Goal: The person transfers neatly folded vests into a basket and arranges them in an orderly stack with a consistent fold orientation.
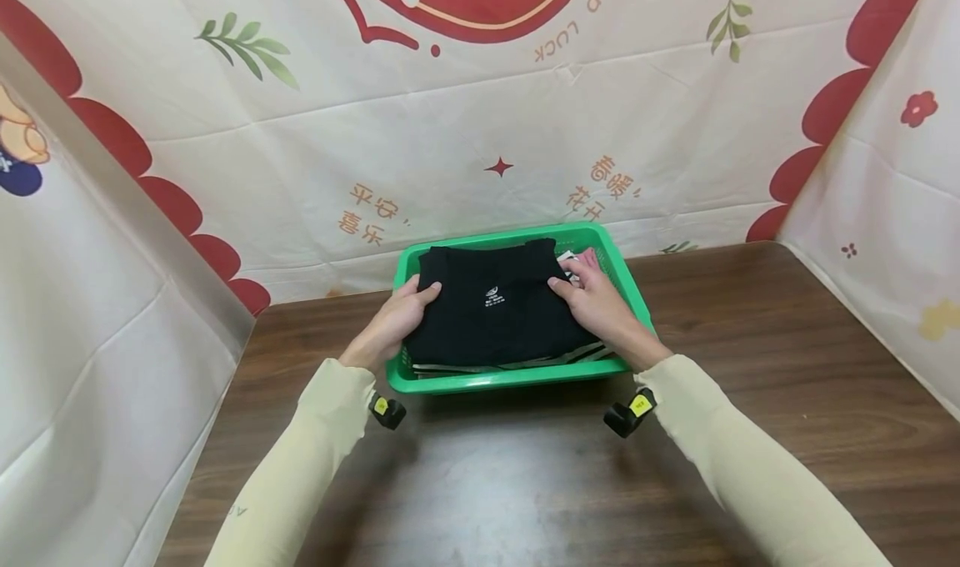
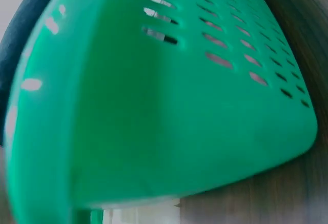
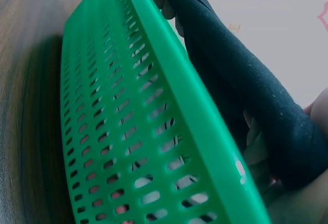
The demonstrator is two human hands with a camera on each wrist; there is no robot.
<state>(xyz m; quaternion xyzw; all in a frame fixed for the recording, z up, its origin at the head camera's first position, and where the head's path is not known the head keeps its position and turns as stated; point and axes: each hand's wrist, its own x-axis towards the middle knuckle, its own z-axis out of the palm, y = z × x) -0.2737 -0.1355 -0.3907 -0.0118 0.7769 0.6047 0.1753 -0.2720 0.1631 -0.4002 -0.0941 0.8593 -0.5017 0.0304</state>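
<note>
A folded black garment [image 1: 495, 321] with a small white print lies over the top of a green plastic basket [image 1: 517, 378]. My left hand [image 1: 397, 318] grips its left edge, thumb on top. At the upper right edge, my right hand [image 1: 596, 300] pinches the cloth between thumb and fingers. Under the garment, other folded cloth with light stripes shows along the front, and a pink piece [image 1: 589, 258] peeks out at the back right. In the right wrist view the black garment [image 3: 241, 75] is held above the basket's rim. The left wrist view shows mostly the basket's slotted wall [image 2: 154, 106].
The basket stands on a dark brown wooden table [image 1: 750, 367], against a white printed cloth [image 1: 450, 133] at the back. More of that cloth hangs at the left and right sides. A small black device with a yellow label sits on each wrist.
</note>
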